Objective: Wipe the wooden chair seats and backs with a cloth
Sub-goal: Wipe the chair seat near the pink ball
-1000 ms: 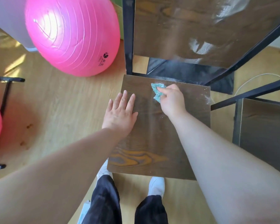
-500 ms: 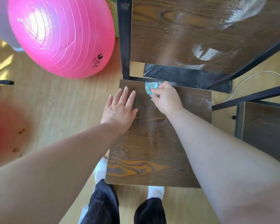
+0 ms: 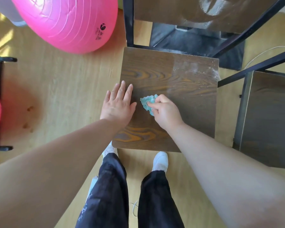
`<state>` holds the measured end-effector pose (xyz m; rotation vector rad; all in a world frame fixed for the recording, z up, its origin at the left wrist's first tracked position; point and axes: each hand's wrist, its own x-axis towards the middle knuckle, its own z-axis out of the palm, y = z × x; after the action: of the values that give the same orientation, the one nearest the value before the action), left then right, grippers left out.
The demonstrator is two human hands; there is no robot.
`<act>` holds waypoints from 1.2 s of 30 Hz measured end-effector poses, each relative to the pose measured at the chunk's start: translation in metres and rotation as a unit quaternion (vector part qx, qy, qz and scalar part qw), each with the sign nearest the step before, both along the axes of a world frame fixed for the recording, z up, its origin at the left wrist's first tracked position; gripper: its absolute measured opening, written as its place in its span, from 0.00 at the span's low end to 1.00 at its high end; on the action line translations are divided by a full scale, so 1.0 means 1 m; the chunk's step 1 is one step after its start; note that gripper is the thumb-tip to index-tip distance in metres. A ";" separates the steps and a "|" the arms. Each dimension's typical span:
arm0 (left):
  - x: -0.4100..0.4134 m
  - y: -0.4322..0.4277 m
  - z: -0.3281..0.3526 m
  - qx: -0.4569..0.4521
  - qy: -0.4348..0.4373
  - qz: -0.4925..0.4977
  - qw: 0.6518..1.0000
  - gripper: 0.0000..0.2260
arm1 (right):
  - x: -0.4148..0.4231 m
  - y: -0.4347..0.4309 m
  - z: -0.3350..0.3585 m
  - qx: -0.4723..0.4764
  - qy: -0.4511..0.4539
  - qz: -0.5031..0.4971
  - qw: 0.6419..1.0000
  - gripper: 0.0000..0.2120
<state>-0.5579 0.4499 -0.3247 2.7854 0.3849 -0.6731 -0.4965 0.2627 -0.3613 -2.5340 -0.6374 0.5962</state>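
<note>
Views: 1, head-worn, wide-angle.
Position: above the seat (image 3: 171, 76), over the person's own legs (image 3: 112, 195).
Facing: steeply down, slightly forward; chair back (image 3: 179, 10) at top edge.
Nearness: close; forearms (image 3: 56, 162) fill the lower corners, seat mid-frame.
Edges: ball (image 3: 64, 22) top left, 2nd chair (image 3: 270, 120) right.

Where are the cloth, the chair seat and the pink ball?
cloth (image 3: 145, 101): head view, its exposed teal folds.
chair seat (image 3: 155, 71): head view, bare wood near the far edge.
pink ball (image 3: 64, 22): head view, middle of its surface.
</note>
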 end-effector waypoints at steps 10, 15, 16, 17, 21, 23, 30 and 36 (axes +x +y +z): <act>-0.053 -0.025 -0.001 -0.006 0.009 0.008 1.000 0.28 | -0.127 -0.045 0.014 0.007 0.140 -0.008 0.990 0.04; -0.049 -0.032 0.001 -0.012 -0.002 0.008 1.000 0.28 | -0.121 -0.052 0.021 0.052 0.170 -0.011 0.984 0.11; -0.046 -0.033 0.002 -0.013 -0.003 0.008 1.000 0.28 | -0.109 -0.052 0.027 0.065 0.161 -0.020 0.985 0.13; -0.042 -0.033 0.002 -0.013 -0.004 0.007 1.000 0.28 | -0.095 -0.051 0.033 0.078 0.146 -0.035 0.986 0.15; -0.024 -0.031 -0.001 -0.011 -0.007 0.011 1.000 0.28 | -0.016 -0.044 0.040 0.112 0.059 -0.130 0.983 0.11; -0.012 -0.028 -0.002 -0.012 -0.015 0.012 1.000 0.28 | 0.035 -0.036 0.040 0.090 0.026 -0.156 0.983 0.09; 0.044 -0.018 -0.004 -0.004 -0.031 -0.010 0.999 0.28 | 0.180 0.006 0.037 0.014 -0.069 -0.140 0.988 0.10; 0.078 -0.015 -0.005 -0.011 -0.034 -0.012 0.999 0.28 | 0.199 0.017 0.013 -0.027 -0.055 -0.072 0.995 0.14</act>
<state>-0.4794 0.4345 -0.3298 2.7873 0.3284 -0.5818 -0.2976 0.2795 -0.3485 -2.6514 -0.4764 0.4303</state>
